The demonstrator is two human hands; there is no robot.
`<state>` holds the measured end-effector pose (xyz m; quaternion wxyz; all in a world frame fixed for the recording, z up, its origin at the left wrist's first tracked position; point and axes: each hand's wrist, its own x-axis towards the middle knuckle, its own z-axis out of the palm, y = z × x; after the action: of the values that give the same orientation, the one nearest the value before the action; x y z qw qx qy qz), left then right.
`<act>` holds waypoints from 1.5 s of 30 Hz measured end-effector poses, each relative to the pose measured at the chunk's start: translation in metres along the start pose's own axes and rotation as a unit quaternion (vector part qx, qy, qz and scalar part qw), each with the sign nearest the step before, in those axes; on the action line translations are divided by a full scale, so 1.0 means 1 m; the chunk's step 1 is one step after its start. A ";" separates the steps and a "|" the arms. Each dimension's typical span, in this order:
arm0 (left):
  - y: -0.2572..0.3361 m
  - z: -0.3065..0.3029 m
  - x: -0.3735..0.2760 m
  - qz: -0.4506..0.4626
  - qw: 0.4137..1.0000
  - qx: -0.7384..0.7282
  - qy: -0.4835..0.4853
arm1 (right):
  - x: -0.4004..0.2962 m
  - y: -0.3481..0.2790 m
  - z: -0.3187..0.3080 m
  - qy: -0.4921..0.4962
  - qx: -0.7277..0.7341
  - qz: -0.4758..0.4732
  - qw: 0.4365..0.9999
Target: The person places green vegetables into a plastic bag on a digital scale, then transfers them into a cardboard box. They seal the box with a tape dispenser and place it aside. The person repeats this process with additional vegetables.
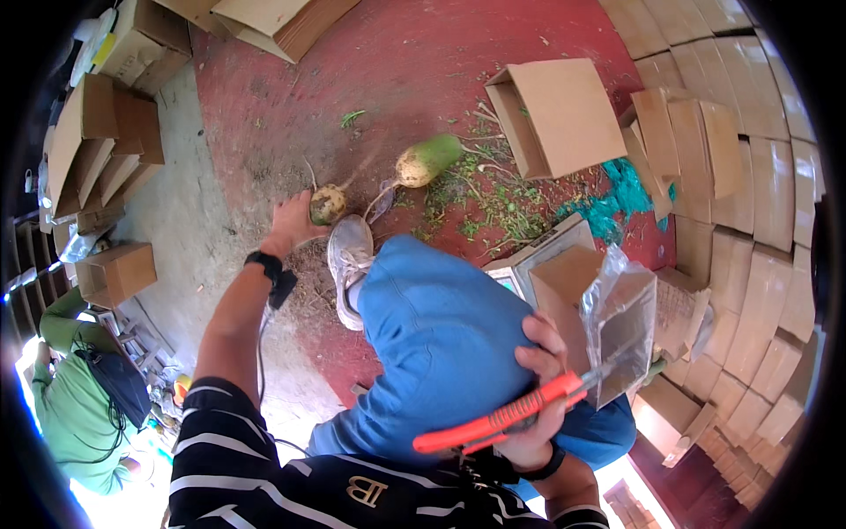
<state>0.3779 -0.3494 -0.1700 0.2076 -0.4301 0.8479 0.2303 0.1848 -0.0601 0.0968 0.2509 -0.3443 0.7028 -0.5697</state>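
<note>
On the soiled floor, my left hand [294, 223] is curled against a round, dirt-specked radish [328, 203] with a thin root. Beside it, the toe of my light shoe [350, 258] points forward. A larger green-and-white radish [428, 161] lies farther off, its root trailing towards the shoe. My right hand [538, 397], near my knee, grips a red-handled cutting tool [502, 411], apparently pruning shears. The tool's metal end reaches in front of a clear plastic bag [605, 317] that lines an open cardboard box [562, 278].
Leaf and root trimmings [492, 198] litter the red floor [410, 59]. An open carton [568, 119] lies beyond, near teal plastic [615, 198]. A scale [512, 278] stands by my knee. Stacked cartons [733, 264] line the right side. A person in green [86, 410] is at lower left.
</note>
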 end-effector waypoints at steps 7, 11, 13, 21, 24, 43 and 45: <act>0.014 0.002 -0.090 -0.039 0.838 -0.545 0.010 | -0.027 -0.015 -0.040 0.104 0.236 0.070 0.963; 0.012 -0.027 -0.135 -0.086 0.715 -0.691 -0.060 | -0.072 -0.015 -0.118 0.225 0.244 0.058 0.942; 0.022 -0.047 -0.144 -0.066 0.679 -0.727 -0.073 | -0.102 -0.013 -0.161 0.271 0.213 0.078 0.936; 0.074 -0.098 -0.148 0.023 0.633 -0.770 -0.081 | -0.184 -0.024 -0.256 0.426 0.026 0.161 0.890; 0.095 -0.094 -0.132 0.046 0.612 -0.783 -0.103 | -0.184 -0.021 -0.267 0.401 0.010 0.196 0.895; 0.232 0.078 0.023 0.045 0.984 -0.145 0.095 | -0.065 0.042 -0.275 0.444 0.047 0.227 0.865; 0.234 0.050 0.041 0.050 0.977 -0.059 0.199 | -0.069 0.055 -0.289 0.453 0.085 0.236 0.856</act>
<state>0.1699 -0.2238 -0.1836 -0.0032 -0.4355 0.8777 0.1997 0.0023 0.1804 0.1056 0.0603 0.1503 0.7480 -0.6436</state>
